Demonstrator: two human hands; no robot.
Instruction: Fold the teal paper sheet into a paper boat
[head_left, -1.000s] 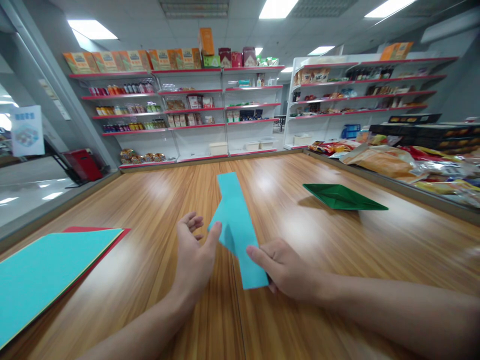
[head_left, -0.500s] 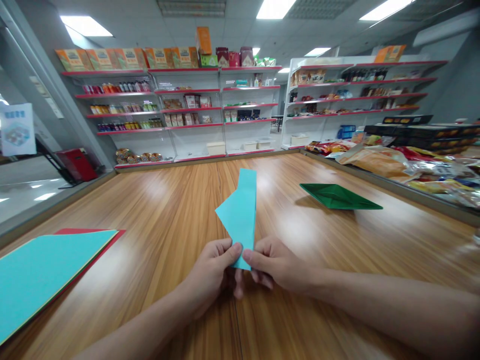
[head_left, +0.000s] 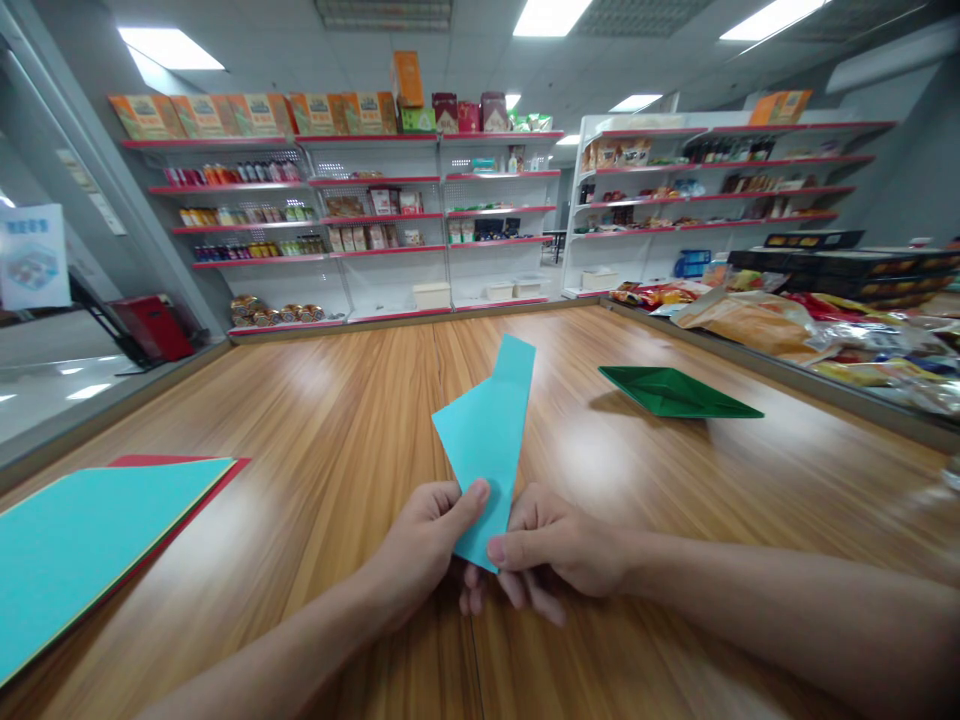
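A folded light-blue sheet of paper (head_left: 487, 430) is held up above the wooden table (head_left: 330, 420), with a pointed flap sticking out to its left and a narrow strip rising at the top right. My left hand (head_left: 429, 535) pinches its lower left part, thumb on the front face. At the lower right corner, my right hand (head_left: 559, 545) grips the paper between thumb and bent fingers. Behind the paper, some fingers of both hands are partly hidden. To the right lies a green folded paper boat-like shape (head_left: 679, 392).
A stack of coloured paper sheets (head_left: 97, 540), light blue on top with red beneath, lies at the left. Packaged snacks (head_left: 757, 325) and black boxes (head_left: 840, 265) are heaped beyond the table's right edge. Stocked shelves (head_left: 375, 215) stand behind the table.
The blue paper has tilted, its top leaning to the right and its lower end coming down closer to me. My right hand's grip has moved slightly lower to the bottom right corner.
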